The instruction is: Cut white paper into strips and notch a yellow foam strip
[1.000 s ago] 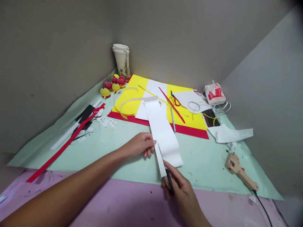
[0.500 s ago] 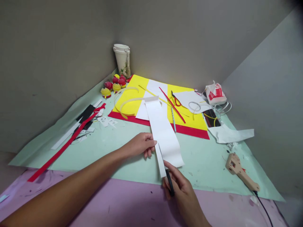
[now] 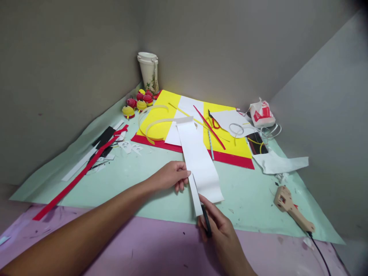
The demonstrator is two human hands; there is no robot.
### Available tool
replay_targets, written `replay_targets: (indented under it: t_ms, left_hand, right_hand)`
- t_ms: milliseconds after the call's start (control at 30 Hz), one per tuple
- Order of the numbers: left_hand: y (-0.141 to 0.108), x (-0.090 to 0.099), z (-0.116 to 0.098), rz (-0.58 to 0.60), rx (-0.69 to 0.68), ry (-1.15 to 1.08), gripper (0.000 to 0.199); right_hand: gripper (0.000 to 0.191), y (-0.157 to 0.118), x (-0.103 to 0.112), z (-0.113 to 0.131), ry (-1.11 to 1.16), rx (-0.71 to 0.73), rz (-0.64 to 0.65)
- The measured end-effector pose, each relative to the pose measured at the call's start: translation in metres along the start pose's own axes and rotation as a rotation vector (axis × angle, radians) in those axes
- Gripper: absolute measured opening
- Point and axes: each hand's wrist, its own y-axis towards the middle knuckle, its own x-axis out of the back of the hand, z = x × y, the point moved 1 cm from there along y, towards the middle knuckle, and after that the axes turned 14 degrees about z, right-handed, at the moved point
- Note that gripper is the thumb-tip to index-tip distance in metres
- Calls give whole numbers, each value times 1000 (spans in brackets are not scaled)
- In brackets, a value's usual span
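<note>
A long sheet of white paper (image 3: pixel 198 157) stretches from the coloured sheets toward me, with a slit running up from its near end. My left hand (image 3: pixel 176 176) pinches its left edge between thumb and fingers, close to the top of the slit. Black-handled scissors (image 3: pixel 207 222) are gripped in my right hand (image 3: pixel 218 226) at the near end. Their blades are mostly hidden behind a narrow strip (image 3: pixel 196 197) that is partly separated from the sheet.
Yellow sheets (image 3: pixel 241 147) on a red one lie behind, with orange-handled pliers (image 3: pixel 215 122) and a pen (image 3: pixel 211 145). A red strip (image 3: pixel 71 186) and scraps lie left. A glue gun (image 3: pixel 293 209) rests right. Small red and yellow ornaments (image 3: pixel 128 112) stand near a white cup (image 3: pixel 149 73).
Almost nothing differs. The scissor handle in my right hand has shifted very slightly, while my left hand keeps its place on the paper.
</note>
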Motion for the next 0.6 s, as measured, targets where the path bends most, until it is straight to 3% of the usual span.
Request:
replay_targets:
  t_ms: [600]
  left_hand:
    - [0,-1,-3,-43,-25,-42,21]
  right_hand:
    - [57,-2,-8,14,-9,-28,-45]
